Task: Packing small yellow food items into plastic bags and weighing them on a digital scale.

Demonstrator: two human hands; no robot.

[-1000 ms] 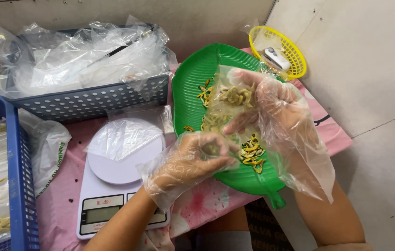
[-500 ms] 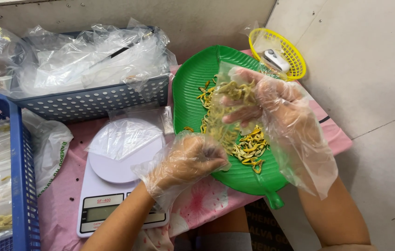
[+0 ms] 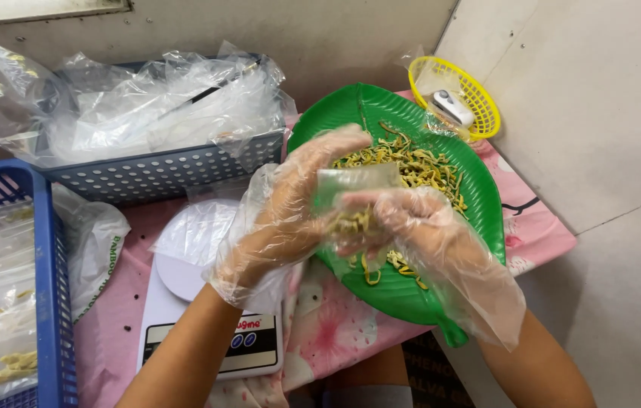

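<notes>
Both gloved hands have risen off the green tray (image 3: 479,204): left hand (image 3: 290,219) grasps a small clear bag (image 3: 354,181), right hand (image 3: 411,227) pinches yellow-green strips (image 3: 354,223) at its mouth.

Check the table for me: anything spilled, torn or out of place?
Small dark specks lie scattered on the pink cloth beside the scale. Otherwise nothing stands out: the yellow-green strips sit inside the green tray.

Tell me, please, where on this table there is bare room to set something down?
Bare pink cloth shows between the scale and the green tray, and at the right corner. It is crowded behind: grey basket, yellow basket, blue basket at left.
</notes>
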